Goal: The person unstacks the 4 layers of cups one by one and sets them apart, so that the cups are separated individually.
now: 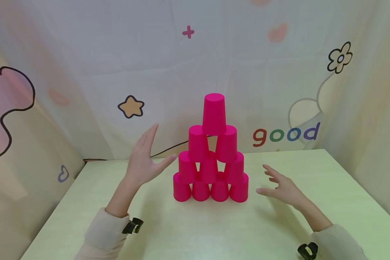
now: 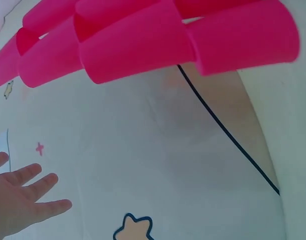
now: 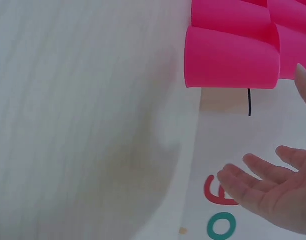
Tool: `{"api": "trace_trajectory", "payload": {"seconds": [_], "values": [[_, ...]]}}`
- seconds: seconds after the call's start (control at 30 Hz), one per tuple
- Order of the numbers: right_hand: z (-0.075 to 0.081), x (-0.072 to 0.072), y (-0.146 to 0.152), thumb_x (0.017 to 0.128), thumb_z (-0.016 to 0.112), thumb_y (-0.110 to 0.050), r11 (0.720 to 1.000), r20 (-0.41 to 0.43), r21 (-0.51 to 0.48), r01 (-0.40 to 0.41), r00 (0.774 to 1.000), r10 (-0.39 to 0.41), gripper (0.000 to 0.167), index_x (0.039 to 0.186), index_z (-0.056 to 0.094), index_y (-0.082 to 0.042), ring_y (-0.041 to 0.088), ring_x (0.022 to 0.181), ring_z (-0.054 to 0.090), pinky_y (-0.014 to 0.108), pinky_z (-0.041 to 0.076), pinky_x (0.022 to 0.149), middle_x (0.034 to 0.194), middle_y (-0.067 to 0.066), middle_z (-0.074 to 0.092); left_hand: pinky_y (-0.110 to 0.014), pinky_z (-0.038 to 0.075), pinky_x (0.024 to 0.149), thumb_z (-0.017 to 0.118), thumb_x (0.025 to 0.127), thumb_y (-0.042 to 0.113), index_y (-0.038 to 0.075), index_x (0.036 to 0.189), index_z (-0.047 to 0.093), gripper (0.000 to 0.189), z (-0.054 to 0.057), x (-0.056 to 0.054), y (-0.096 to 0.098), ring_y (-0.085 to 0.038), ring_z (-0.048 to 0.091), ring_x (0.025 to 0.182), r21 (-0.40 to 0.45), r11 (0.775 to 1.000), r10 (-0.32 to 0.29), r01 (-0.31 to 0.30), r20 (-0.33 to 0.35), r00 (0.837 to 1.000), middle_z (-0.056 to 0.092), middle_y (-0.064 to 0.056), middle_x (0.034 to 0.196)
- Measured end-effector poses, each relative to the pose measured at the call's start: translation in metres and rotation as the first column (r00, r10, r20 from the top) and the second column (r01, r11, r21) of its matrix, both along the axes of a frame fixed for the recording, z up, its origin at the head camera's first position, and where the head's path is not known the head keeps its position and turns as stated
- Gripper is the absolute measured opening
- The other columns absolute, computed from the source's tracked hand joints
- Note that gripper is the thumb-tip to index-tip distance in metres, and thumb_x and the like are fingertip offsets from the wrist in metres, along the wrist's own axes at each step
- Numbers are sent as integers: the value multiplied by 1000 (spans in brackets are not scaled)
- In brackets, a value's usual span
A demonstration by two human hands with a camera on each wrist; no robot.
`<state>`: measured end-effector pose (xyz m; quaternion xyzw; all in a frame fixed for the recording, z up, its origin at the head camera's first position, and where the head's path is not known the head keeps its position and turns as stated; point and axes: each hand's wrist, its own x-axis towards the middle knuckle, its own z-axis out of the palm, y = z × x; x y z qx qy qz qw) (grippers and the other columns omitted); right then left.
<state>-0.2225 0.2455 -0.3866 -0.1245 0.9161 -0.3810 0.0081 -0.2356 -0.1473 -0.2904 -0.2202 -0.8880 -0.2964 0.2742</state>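
A pyramid of pink cups (image 1: 208,168) stands upside down on the table, its rows narrowing upward to one top cup (image 1: 214,115). To the left of the stack, my left hand (image 1: 144,160) is raised with fingers spread and thumb pointing at the cups; it holds nothing. My right hand (image 1: 284,187) hovers right of the bottom row, its fingers loosely bent and apart from the cups. In the left wrist view the left fingers (image 2: 40,187) are extended away from the cups (image 2: 138,45). The right wrist view has the right hand (image 3: 278,187) below a bottom cup (image 3: 230,59), not touching it.
The pale table (image 1: 195,231) reaches back to a printed curtain (image 1: 169,65) with a star, a flower and the word "good". Curtain also hangs along both sides. A black strap piece (image 1: 133,225) sits at the left cuff, another black piece (image 1: 308,250) at the right.
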Motion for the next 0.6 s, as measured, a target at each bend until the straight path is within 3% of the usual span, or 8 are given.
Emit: {"api": "trace_trajectory", "payload": {"seconds": [0.23,0.6], "values": [[-7,-9,-2,82,66,-31,992,116,-130,11,993,4,82,142,20,-1,47,117,39,54,44,85,135,30,34,-52,36,95,67,77,34,15,144,23,82,17,-9,16,-24,39,124,127,989,-78,77,3,997,38,-8,140],[-12,-16,-14,82,67,-25,980,205,-197,-43,975,84,84,144,16,-3,47,121,34,56,41,88,138,29,30,-48,37,95,68,76,29,16,144,23,83,36,-24,38,-21,45,118,225,950,-221,216,-2,975,44,-8,135]]}}
